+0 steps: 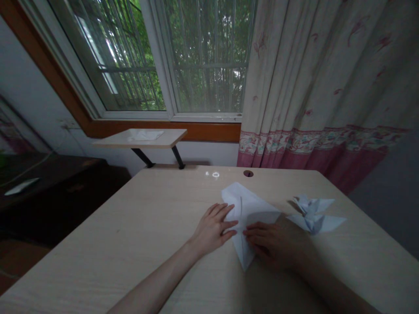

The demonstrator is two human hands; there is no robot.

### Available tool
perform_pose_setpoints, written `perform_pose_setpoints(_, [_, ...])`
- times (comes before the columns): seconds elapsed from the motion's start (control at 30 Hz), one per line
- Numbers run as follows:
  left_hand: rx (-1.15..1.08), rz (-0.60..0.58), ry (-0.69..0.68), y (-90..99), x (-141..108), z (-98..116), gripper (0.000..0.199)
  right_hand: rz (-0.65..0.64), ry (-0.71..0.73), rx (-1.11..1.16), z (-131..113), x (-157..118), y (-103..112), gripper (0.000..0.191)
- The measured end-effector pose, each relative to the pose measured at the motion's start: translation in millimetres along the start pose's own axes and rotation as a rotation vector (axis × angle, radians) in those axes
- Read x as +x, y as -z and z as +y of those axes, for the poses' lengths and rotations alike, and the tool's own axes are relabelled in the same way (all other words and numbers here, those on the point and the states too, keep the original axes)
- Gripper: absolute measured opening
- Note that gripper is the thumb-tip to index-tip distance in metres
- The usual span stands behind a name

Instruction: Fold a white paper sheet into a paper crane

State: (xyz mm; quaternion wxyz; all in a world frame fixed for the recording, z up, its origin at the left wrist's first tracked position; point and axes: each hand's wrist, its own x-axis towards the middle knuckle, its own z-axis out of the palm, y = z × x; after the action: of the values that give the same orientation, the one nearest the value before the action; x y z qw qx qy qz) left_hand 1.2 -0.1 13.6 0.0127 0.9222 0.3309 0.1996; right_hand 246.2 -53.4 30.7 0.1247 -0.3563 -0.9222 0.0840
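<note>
A partly folded sheet of white paper (252, 205) lies on the table, with a crease running down its middle and a pointed lower end. My left hand (214, 226) rests on the paper's left side, fingers spread and lying flat. From the right, my right hand (275, 242) covers the lower right edge, its fingers close together on the paper near the middle crease. Part of that edge is hidden beneath it. To the right of the sheet sit folded paper pieces with wing-like points (312, 213), close together; they look like paper cranes.
The pale wooden table (147, 226) has a round cable hole (248, 173) near its back edge. A raised shelf (121, 138) at the back left bears white paper (145, 135). Behind are a barred window (209, 56) and a patterned curtain (314, 87). Dark furniture (65, 183) stands left.
</note>
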Motion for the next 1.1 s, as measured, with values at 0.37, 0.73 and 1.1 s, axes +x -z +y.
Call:
perform_pose_setpoints(0.37, [-0.145,0.013,0.079,0.8,1,15,0.047,0.069,-0.056,-0.039,2,-4,-12,0.023])
perform_pose_setpoints(0.73, [-0.255,0.004,0.128,-1.6,2,14,0.060,0.093,-0.409,0.042,11,9,-32,0.016])
perform_pose_setpoints(1.1, [-0.337,0.004,0.191,-4.6,2,9,0.063,0.032,-0.506,0.097,14,24,-24,0.021])
